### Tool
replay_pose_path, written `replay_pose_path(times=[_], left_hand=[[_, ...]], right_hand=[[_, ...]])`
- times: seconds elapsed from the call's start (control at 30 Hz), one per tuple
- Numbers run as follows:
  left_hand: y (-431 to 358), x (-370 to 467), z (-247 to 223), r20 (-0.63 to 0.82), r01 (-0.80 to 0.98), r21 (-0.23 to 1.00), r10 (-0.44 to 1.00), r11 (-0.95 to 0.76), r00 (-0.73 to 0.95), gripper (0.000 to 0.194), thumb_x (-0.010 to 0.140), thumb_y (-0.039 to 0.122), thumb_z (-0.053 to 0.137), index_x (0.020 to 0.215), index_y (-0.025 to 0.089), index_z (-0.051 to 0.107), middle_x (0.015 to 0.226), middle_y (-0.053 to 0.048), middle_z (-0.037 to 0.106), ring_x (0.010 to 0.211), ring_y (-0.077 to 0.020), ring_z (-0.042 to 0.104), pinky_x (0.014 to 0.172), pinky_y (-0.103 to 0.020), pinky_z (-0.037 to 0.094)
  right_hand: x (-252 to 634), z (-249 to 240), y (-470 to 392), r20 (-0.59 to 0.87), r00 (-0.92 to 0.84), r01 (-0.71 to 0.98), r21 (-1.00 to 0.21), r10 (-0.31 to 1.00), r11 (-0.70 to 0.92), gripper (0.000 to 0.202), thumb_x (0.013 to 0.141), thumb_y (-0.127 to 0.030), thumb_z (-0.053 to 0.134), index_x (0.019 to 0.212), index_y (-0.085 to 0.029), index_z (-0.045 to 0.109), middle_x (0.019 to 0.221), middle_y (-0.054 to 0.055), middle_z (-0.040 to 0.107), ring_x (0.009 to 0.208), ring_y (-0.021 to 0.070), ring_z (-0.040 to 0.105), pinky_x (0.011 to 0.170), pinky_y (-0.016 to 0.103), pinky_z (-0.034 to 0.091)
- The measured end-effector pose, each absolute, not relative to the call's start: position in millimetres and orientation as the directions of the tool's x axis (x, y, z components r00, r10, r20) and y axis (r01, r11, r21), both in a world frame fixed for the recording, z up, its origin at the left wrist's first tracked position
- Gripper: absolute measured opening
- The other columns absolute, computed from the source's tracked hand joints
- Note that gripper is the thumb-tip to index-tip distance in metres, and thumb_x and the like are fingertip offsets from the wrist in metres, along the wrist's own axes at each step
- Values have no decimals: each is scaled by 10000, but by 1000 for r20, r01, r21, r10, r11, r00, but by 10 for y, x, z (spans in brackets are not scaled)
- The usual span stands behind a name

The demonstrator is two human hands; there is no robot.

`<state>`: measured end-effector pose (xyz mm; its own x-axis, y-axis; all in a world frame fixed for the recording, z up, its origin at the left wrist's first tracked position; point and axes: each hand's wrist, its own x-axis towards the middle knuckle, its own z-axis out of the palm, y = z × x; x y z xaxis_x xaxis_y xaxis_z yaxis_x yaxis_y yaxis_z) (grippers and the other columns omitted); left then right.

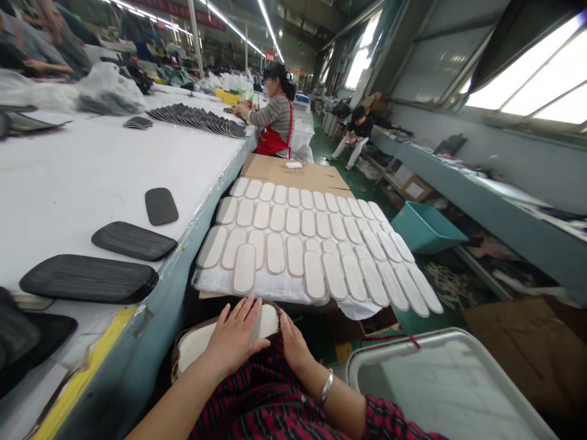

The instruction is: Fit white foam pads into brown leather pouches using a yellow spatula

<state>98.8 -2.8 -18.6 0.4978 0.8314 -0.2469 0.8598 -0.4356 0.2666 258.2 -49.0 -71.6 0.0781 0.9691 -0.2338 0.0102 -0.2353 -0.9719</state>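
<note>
One spread left hand [239, 335] lay on a dark-rimmed white oval pad [198, 343] before red-plaid clothing [259, 397]; right hand [296, 347], grip unclear, touched its end. White oval pieces [293, 221] lay ahead; white-topped table [92, 183] blocked left, pale-grey tub [435, 379] right.

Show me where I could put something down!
The white table has bare room between the black pads and the fanned dark pieces. The cardboard has some beyond the rows of pale pads. Crowded: those rows, and the pale-topped piece under the left hand.
</note>
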Motion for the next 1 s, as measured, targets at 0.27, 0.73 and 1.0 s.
replay_pose_path(times=[0.27, 0.73, 1.0], left_hand=[[-36, 972, -205, -220, 867, 241, 845, -436, 487, 706, 775, 502, 474, 1375, 170, 305, 1470, -115, 239, 1337, -272, 241, 1068, -494, 174], [-54, 997, -139, -256, 873, 255, 841, -417, 476, 727, 763, 495, 464, 1379, 151, 290, 1475, -115, 227, 1333, -264, 251, 1069, -483, 179], [-23, 974, -155, -275, 870, 277, 835, -407, 478, 760, 737, 519, 476, 1386, 175, 280, 1484, -91, 212, 1333, -269, 247, 1069, -473, 184]], right_hand=[[2345, -830, -584, -217, 252, -15, -975, 943, -220, 580, 880, -538, 289, 1323, -183, 411, 1371, 55, 413, 1298, 187, 309, 1091, 347, 227], [2150, -811, -672, -192, 404, 68, -969, 895, -238, 636, 862, -502, 310, 1346, -91, 348, 1377, 126, 393, 1284, 197, 338, 1069, 318, 257], [2269, -698, -643, -206, 351, 2, -975, 913, -221, 501, 875, -427, 339, 1266, -143, 472, 1320, 86, 477, 1235, 197, 409, 1041, 340, 301]])
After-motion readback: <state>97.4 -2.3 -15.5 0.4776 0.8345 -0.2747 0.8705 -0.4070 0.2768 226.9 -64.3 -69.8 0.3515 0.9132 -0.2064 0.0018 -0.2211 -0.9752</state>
